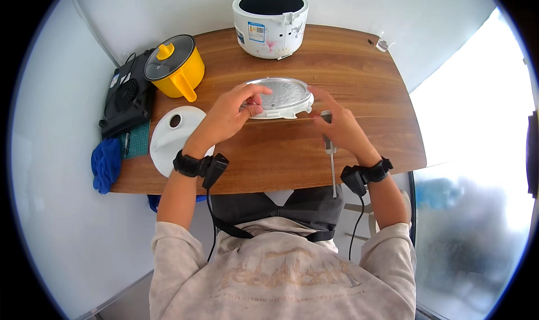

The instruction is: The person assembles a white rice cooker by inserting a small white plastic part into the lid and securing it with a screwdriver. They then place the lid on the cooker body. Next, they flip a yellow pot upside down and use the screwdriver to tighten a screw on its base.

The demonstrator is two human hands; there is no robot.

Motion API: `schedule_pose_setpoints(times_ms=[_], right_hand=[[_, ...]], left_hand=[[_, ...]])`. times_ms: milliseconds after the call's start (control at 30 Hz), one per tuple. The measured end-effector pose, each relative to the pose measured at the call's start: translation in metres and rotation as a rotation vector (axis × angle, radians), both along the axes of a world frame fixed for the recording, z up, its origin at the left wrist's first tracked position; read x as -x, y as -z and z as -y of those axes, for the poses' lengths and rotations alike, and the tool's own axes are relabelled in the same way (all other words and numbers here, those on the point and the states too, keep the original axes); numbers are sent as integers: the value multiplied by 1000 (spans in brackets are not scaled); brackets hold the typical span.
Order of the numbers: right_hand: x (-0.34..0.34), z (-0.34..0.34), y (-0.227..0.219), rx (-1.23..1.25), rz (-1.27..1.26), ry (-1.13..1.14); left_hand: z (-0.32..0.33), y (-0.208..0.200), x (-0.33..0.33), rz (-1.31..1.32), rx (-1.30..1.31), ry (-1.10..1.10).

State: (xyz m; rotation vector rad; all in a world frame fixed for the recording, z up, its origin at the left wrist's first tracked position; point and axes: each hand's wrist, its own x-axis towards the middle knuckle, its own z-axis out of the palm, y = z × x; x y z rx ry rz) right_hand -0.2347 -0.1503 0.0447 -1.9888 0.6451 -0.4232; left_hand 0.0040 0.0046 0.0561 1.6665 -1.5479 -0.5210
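Note:
A rice cooker lid (285, 95), a silver dimpled metal plate in a white plastic rim, is between my hands with its metal face up. My left hand (227, 115) is closed at its left edge, thumb by the near rim and curled fingers over the plate. That edge is hidden behind the hand. My right hand (339, 126) is wrapped round the grey handle of a screwdriver (329, 146), whose shaft points toward my lap past the table's front edge. The right index finger stretches to the lid's right rim.
The white rice cooker body (270, 30) stands open at the back. Left are a yellow pot (182, 75) with glass lid, a black fan-fitted device (126, 98), a white round cover (168, 146), a green mat (137, 140) and blue cloth (106, 164). A small container (382, 45) sits far right.

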Motion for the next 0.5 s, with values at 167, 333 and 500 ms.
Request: schedule_pose_setpoints(times_ms=[167, 333, 500], right_hand=[[-21, -5, 1, -111, -39, -76], [-34, -9, -13, -374, 85, -21], [-40, -16, -30, -422, 95, -25]], left_hand=[[11, 10, 0, 27, -19, 23], [3, 19, 6, 141, 6, -26], [-17, 21, 32, 462, 225, -179]])
